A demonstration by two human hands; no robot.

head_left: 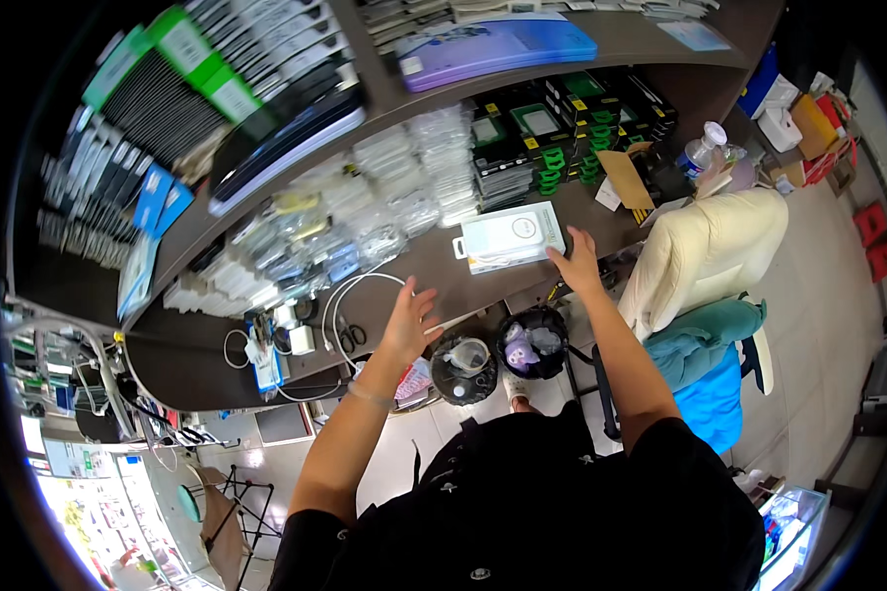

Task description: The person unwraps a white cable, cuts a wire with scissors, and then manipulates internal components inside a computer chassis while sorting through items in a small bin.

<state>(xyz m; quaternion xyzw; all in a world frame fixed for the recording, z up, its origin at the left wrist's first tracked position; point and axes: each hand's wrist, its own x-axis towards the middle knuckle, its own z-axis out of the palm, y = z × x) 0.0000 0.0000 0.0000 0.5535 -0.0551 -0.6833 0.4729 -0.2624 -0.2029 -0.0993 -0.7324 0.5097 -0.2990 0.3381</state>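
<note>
A white retail box [503,241] with a hang tab and a round window lies flat on the dark desk [601,227]. My right hand [577,258] is open at the box's right end, thumb close to its edge; I cannot tell if it touches. My left hand [411,317] is raised with fingers apart and empty, below and left of the box, over a looped white cable [355,281] and near black scissors [350,340].
Shelves hold stacked packages [384,167] and black boxes [522,128]. An open cardboard box [626,182] is at right, beside a cream chair [690,241]. Two bins [463,384] stand below the desk edge. A white charger [301,340] sits left.
</note>
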